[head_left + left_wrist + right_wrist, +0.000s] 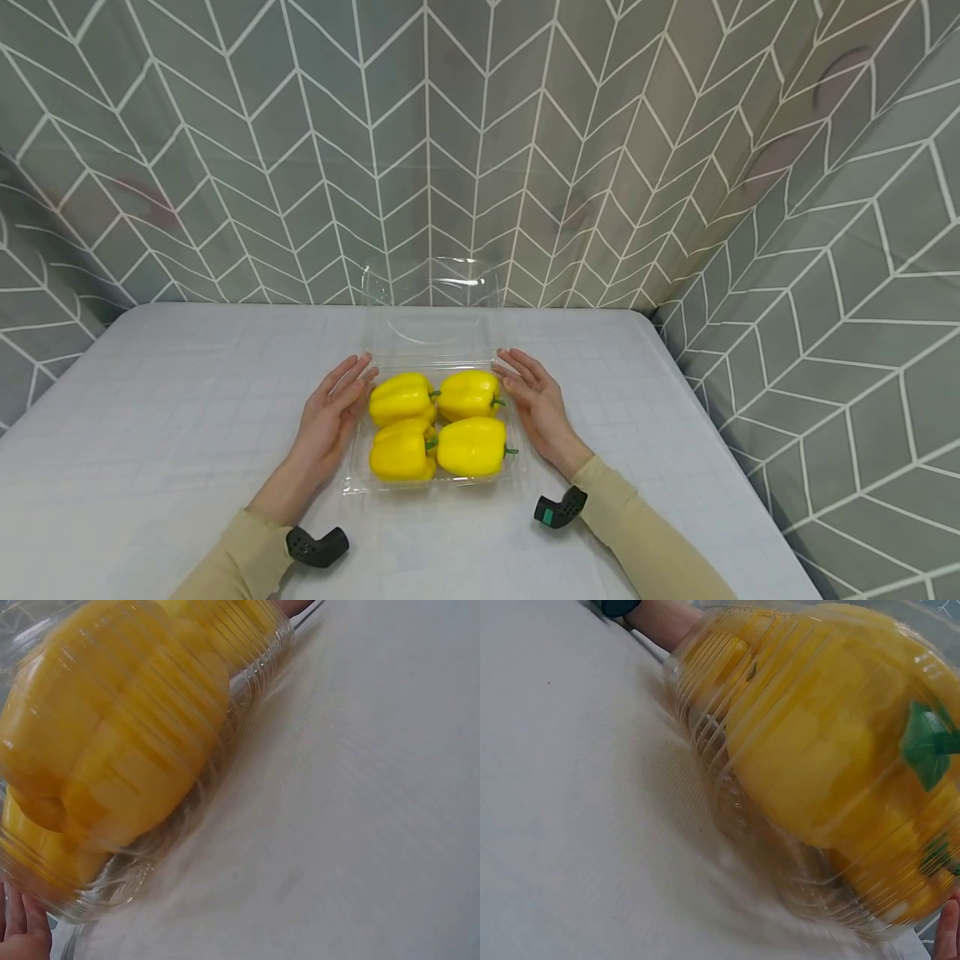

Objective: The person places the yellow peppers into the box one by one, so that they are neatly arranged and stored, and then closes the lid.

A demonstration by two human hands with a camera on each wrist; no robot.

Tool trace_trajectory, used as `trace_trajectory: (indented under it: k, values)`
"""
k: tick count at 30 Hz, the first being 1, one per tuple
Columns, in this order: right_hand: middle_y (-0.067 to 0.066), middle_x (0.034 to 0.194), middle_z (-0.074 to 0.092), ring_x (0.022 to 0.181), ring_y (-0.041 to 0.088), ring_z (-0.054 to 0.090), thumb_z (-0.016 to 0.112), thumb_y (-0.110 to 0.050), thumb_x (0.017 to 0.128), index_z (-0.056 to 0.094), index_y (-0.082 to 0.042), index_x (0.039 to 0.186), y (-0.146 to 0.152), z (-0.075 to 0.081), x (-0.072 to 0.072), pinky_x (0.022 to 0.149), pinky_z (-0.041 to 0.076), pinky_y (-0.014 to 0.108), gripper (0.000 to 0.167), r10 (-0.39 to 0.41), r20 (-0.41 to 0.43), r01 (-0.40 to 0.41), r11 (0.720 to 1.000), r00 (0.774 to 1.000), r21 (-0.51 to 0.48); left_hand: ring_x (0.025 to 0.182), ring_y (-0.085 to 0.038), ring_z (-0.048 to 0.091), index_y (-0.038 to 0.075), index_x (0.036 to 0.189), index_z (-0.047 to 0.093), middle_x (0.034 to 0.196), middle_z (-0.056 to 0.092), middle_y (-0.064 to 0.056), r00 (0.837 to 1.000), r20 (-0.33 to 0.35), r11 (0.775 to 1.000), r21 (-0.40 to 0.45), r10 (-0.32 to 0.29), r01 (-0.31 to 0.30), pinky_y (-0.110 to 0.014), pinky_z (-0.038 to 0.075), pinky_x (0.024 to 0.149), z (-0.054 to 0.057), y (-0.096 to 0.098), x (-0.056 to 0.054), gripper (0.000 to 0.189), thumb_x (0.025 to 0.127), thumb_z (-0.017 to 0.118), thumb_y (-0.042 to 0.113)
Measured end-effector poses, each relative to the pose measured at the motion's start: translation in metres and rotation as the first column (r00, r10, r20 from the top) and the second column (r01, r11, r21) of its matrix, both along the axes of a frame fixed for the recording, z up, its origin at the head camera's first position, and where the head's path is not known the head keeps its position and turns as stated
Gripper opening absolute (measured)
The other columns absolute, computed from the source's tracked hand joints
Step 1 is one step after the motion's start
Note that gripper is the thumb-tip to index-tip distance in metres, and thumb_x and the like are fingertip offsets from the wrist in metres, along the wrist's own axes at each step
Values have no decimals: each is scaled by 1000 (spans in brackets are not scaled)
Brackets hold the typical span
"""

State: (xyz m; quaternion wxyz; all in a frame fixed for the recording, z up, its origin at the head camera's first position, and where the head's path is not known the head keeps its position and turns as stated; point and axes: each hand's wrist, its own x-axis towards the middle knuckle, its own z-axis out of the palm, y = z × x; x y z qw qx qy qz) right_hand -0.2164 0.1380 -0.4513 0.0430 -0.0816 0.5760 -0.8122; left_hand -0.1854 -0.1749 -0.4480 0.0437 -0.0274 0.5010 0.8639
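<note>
Several yellow bell peppers (471, 447) with green stems lie on their sides in a clear plastic clamshell box (354, 482), two by two. Its hinged lid (431, 329) stands raised at the back, away from me. My left hand (327, 421) lies along the box's left side, fingers extended toward the hinge corner. On the opposite side, my right hand (543, 410) has its fingers stretched along the right wall. Both wrist views show the ribbed wall (247, 690) close up with peppers (802, 742) behind it; only the fingertips (948, 930) of each hand show there.
The box rests on a table covered with a white cloth (187, 400). A grey curtain with white chevron lines (465, 150) hangs behind the table and along its sides. Black devices (318, 547) are strapped at both wrists.
</note>
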Motion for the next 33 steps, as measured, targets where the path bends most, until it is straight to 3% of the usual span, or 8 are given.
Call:
trace_trajectory:
  k: [7,14,25,29,33]
  values:
    - [14,153,44,125,14,59,52,4,101,35,-2,150,1,-1,-1,111,44,24,53,4,-11,-4,1000,1000,-14,128,-6,55,11,159,21,161,33,-4,1000,-24,1000,18,5,-5,-23,41,110,-1,0,0,63,104,53,12]
    - [17,152,43,123,14,59,51,5,101,33,-1,152,1,-1,-1,111,45,24,55,12,-24,-12,1000,1000,-26,126,-5,56,12,159,22,157,36,-2,999,-43,1000,-19,6,-7,-21,43,108,-2,0,-1,62,105,51,11]
    - [12,145,49,123,15,60,49,6,101,34,2,150,1,-2,-1,111,45,25,51,4,-22,-5,1000,1000,-21,127,-5,55,11,157,26,150,42,2,999,-54,1000,-22,1,-2,-22,43,109,-4,-1,0,57,106,50,11]
    - [13,146,49,125,16,58,51,4,101,39,4,143,2,-2,0,112,44,26,43,5,-30,-6,1000,1000,-13,125,-7,58,9,147,38,141,52,7,997,-79,1000,17,5,-4,-23,43,109,-5,-2,0,43,105,50,9]
    - [9,137,55,122,14,58,54,4,99,48,1,135,1,0,2,108,47,22,37,-27,6,27,1000,1000,1,118,-5,62,16,129,49,133,59,11,999,-37,999,12,33,-32,-18,48,103,-2,-1,1,26,104,53,9]
